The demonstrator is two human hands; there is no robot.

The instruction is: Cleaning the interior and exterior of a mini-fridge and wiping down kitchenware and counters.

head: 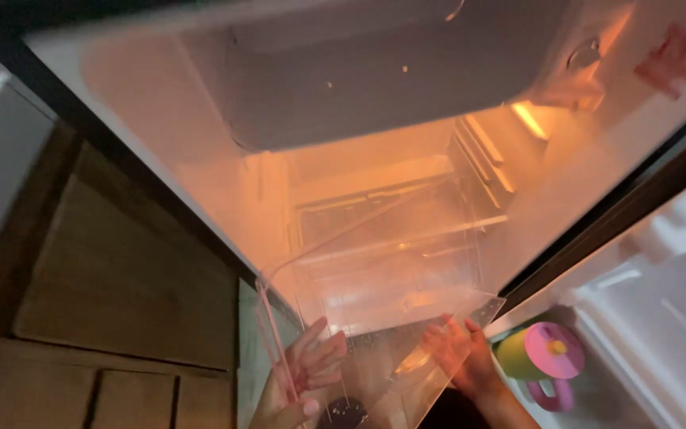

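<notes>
Your 2 hands grip a clear plastic refrigerator drawer [375, 334] at the open fridge's mouth: left hand [307, 369] fingers spread against its left wall, right hand [458, 353] clasping its right edge. A green-and-pink lidded cup [537, 357] sits in the door shelf [660, 334].
</notes>
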